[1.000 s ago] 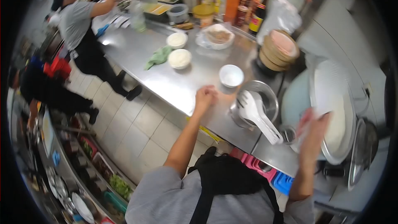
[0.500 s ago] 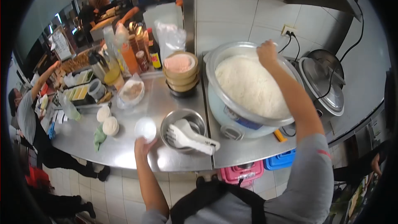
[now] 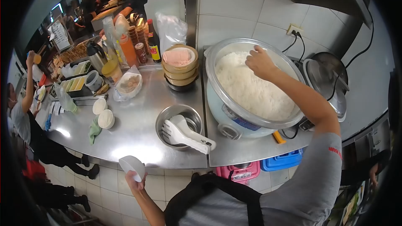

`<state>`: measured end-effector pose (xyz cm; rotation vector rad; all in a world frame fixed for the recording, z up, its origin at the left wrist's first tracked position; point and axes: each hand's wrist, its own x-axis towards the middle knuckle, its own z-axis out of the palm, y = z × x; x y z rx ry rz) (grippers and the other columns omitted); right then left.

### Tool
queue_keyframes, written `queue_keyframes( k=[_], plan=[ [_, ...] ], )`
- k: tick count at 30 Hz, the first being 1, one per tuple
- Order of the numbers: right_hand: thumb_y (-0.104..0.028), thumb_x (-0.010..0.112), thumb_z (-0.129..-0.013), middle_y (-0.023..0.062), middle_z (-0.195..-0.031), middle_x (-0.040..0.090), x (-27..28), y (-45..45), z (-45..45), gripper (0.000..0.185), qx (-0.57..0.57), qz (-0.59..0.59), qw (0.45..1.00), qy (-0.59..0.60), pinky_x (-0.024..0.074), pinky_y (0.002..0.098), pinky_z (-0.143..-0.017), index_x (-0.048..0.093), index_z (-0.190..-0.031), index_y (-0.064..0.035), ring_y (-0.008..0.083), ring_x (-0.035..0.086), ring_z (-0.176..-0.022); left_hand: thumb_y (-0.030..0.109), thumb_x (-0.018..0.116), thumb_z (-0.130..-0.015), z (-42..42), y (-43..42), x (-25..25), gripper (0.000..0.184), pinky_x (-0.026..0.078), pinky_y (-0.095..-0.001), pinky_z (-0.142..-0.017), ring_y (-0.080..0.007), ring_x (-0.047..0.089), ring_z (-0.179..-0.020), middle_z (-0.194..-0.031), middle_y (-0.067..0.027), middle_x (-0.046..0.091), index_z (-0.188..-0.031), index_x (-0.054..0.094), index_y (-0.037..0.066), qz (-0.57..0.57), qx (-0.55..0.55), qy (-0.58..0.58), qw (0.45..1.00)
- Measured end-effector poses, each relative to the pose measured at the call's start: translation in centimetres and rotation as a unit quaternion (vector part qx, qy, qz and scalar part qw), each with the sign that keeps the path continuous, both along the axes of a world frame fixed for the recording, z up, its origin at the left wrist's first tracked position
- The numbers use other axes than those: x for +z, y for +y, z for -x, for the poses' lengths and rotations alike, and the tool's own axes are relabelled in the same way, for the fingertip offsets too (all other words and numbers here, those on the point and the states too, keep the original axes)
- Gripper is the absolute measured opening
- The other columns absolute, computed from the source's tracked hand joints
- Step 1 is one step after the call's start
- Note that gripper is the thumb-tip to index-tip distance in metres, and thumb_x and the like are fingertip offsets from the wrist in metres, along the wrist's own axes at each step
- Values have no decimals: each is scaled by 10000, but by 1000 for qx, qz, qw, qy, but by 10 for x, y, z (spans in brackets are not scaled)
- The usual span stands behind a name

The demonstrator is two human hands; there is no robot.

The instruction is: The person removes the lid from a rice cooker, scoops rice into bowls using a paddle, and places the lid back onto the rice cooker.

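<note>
Over the fluffy rice (image 3: pixel 255 92) in the round cooker (image 3: pixel 215 104), the right hand (image 3: pixel 260 63) is curled, contents indiscernible; the left hand (image 3: pixel 137 181) grips a tilted white bowl (image 3: pixel 128 164), near plastic paddles (image 3: pixel 188 134) in a steel pot (image 3: pixel 166 114).

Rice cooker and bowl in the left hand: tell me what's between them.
Head view: a metal bowl holding white utensils lies between the cooker and held bowl.

A pale tiled wall (image 3: pixel 234 2) backs the steel counter (image 3: pixel 130 129).
</note>
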<state>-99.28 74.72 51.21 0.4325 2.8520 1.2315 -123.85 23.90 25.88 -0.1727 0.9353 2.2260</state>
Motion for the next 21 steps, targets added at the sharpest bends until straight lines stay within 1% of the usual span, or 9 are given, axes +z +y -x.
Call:
queue_keyframes(
  k=[3, 5, 10, 11, 13, 16, 19, 20, 21],
  plan=[
    [-114, 564, -723, 21, -756, 614, 14, 27, -2, 91, 4, 30, 999, 43, 311, 389, -950, 647, -689, -127, 171, 542, -880, 158, 496, -675, -13, 2, 4, 497, 539, -339, -378, -290, 611, -688, -876, -177, 573, -1131, 427, -27, -5, 36, -3, 999],
    [-117, 564, -727, 22, -744, 618, 0, 73, 14, 97, -34, -88, 994, 63, 319, 380, -926, 648, -678, -130, 180, 547, -871, 210, 508, -722, -25, 11, 24, 469, 499, -308, -313, -280, 604, -626, -853, -176, 570, -1127, 432, -14, -4, 63, -8, 998],
    [-139, 562, -703, 23, -697, 610, -48, 80, 69, 97, 23, -68, 997, 28, 342, 332, -872, 641, -647, -136, 173, 548, -815, 544, 361, -864, -33, 21, 63, 571, 369, -284, -193, -275, 538, -412, -726, -153, 564, -1108, 466, 39, -26, 58, 20, 998],
    [-139, 559, -698, 22, -697, 607, -41, 53, 68, 96, 49, -69, 996, -33, 349, 330, -866, 636, -640, -136, 172, 547, -810, 544, 361, -864, -28, 13, 49, 571, 369, -284, -193, -275, 538, -412, -726, -153, 564, -1108, 466, 39, -21, 53, 17, 998],
    [-134, 553, -701, 20, -710, 606, -34, 27, 54, 96, 96, -31, 995, -5, 351, 336, -867, 631, -645, -135, 170, 546, -813, 542, 313, -880, -7, -8, 11, 604, 501, -432, -315, -421, 613, -769, -989, -181, 577, -1224, 409, 55, -130, -43, 54, 989],
    [-127, 551, -700, 14, -740, 604, -23, -14, 26, 82, 172, 9, 985, -3, 353, 345, -873, 625, -664, -136, 169, 544, -824, 571, 294, -867, -3, -3, 9, 648, 511, -480, -360, -484, 576, -879, -1083, -214, 542, -1264, 372, 64, -217, -81, 51, 971],
    [-124, 575, -679, 4, -786, 606, 6, -12, 3, 66, 208, 58, 975, -41, 340, 366, -892, 630, -714, -135, 166, 543, -846, 596, 349, -835, -24, 20, 48, 632, 516, -429, -354, -390, 626, -631, -895, -174, 592, -1183, 448, 79, -164, -9, 43, 985],
    [-118, 584, -672, 7, -776, 609, 15, 5, -4, 65, 176, 63, 982, 26, 332, 372, -898, 635, -708, -138, 164, 546, -843, 596, 349, -835, -25, 20, 50, 632, 516, -429, -354, -390, 626, -631, -895, -174, 592, -1183, 448, 79, -168, -9, 48, 985],
    [-112, 594, -664, 11, -766, 612, 23, 23, -10, 67, 143, 70, 983, 91, 324, 378, -903, 640, -702, -142, 162, 550, -839, 603, 361, -826, -28, 16, 48, 649, 519, -507, -493, -447, 587, -779, -1034, -212, 538, -1239, 405, 104, -257, -57, 26, 964]
  ],
)
